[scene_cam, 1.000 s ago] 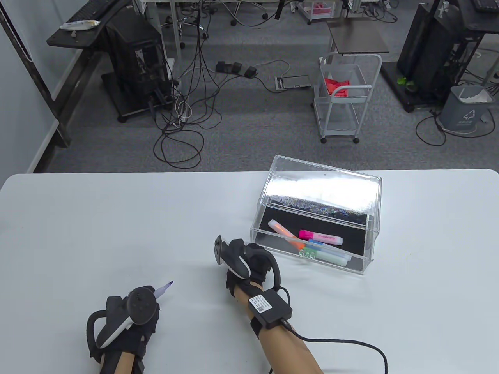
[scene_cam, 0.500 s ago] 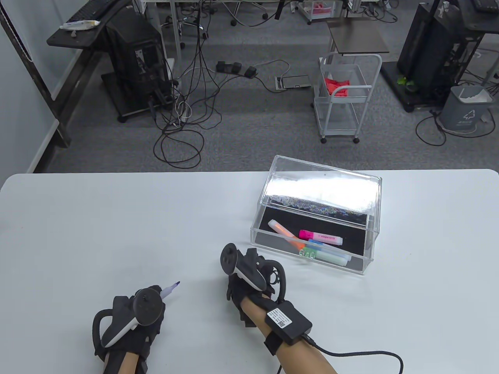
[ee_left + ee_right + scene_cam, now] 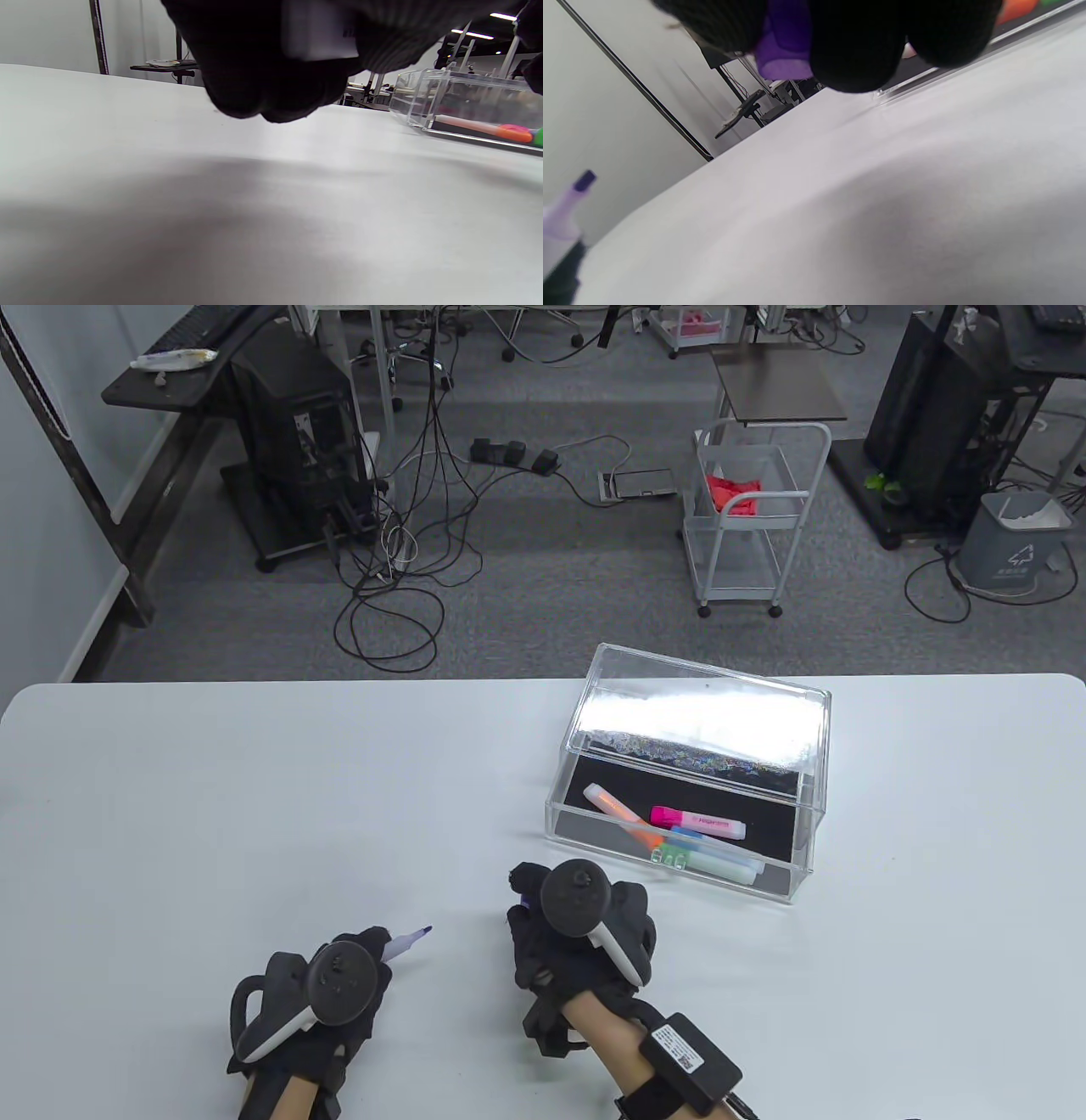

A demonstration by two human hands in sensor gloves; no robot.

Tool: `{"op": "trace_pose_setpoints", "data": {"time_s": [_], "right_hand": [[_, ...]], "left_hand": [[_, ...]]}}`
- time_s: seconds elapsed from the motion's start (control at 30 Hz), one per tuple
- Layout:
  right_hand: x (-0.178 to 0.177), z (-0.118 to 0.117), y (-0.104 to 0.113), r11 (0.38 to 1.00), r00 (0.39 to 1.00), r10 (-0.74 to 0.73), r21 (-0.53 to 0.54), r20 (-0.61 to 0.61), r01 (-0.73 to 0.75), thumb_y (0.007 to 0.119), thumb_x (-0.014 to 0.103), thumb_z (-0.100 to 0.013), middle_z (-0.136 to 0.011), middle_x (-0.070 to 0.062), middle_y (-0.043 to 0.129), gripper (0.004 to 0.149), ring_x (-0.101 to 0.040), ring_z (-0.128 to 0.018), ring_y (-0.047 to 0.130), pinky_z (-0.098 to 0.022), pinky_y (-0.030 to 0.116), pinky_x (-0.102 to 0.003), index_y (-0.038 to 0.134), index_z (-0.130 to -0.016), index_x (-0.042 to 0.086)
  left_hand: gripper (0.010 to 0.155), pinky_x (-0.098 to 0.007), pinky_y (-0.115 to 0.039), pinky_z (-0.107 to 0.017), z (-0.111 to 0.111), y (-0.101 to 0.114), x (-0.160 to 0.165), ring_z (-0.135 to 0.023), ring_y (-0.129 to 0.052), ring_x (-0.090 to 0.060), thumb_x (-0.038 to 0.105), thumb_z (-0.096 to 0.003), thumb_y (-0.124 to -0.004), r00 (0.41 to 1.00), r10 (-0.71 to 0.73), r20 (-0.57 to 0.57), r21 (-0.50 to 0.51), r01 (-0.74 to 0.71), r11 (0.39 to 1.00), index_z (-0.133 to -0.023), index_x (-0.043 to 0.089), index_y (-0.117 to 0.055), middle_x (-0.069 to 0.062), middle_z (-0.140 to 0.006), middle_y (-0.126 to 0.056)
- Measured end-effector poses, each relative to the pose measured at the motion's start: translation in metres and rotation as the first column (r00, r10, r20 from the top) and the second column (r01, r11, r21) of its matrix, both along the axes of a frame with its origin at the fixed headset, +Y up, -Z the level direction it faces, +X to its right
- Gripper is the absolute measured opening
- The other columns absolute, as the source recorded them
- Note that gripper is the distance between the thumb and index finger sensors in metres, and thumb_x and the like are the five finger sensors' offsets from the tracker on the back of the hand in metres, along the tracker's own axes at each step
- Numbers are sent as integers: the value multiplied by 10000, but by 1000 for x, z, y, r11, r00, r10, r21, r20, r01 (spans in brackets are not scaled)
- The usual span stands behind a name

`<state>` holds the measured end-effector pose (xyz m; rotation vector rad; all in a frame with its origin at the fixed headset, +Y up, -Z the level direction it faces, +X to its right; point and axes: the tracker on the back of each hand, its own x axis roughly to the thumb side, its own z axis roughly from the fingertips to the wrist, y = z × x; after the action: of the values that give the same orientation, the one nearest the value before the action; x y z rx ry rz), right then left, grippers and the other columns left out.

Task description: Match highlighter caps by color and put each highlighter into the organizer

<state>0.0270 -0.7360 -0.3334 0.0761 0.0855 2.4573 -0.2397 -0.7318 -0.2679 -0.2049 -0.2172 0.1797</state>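
Left hand (image 3: 318,1001) grips the uncapped purple highlighter (image 3: 407,940) near the desk's front edge, tip aimed at the right hand (image 3: 577,942), which pinches the purple cap (image 3: 785,46). If they meet off-axis, the tip probably smears the glove. The organizer (image 3: 679,857) sits just beyond.

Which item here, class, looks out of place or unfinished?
The purple highlighter in the left hand is uncapped, its tip bare. Its purple cap sits in the right hand. The organizer already holds capped highlighters, lying crisscrossed rather than neatly.
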Motion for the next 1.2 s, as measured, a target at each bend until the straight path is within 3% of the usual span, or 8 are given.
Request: {"op": "trace_pose_setpoints", "data": {"time_s": [0.33,0.5,1.2], "right_hand": [[21,26,5,948,948,-318,4,28,318,811,319,-424,-842,-174,819,485,-253,-553,966,-449,811,-548,645,-878,276],[23,31,2,921,920,-390,22,28,390,818,327,-423,-820,-174,862,467,-256,-532,997,-439,826,-551,676,-863,263],[5,41,1,912,912,-410,0,-28,410,813,348,-422,-774,-160,911,471,-256,-489,1036,-437,838,-552,681,-855,220]], "left_hand": [[562,-342,-879,-617,5,5,26,-764,-957,-181,432,-624,-625,994,16,105,38,-20,999,-1132,232,-490,-25,-1028,-713],[563,-334,-884,-604,6,4,28,-745,-962,-171,436,-623,-622,992,30,123,48,-37,998,-1131,232,-491,-21,-1018,-722],[566,-323,-887,-588,10,2,41,-721,-964,-161,436,-622,-614,980,77,185,48,-87,995,-1133,226,-492,-16,-1007,-728]]}}
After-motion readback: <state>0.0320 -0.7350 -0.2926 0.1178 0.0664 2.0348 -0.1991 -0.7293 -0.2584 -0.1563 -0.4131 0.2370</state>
